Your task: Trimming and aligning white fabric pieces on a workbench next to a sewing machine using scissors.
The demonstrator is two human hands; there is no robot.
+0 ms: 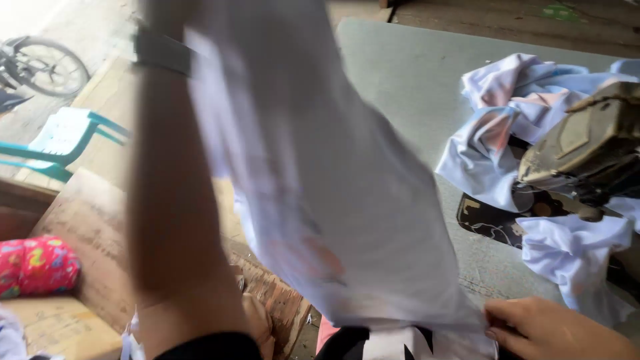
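I see a thin, matt white cloth panel (320, 200) with faint pale print filling the middle of the frame, soft and smooth. At right, crumpled white-and-pale-blue fabric pieces (507, 120) look like the same soft knit. The grey tabletop (407, 73) is dull and slightly scuffed. At right edge, a worn, tarnished metal sewing machine head (587, 140). At left, rough brown cardboard (87, 227) and a glossy teal plastic chair (67, 143).

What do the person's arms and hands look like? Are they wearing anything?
Both hands are bare, with no gloves. The left arm is bare along its length, with a dark band around the wrist, like a watch strap. The right hand shows short, plain fingernails and no rings that can be seen.
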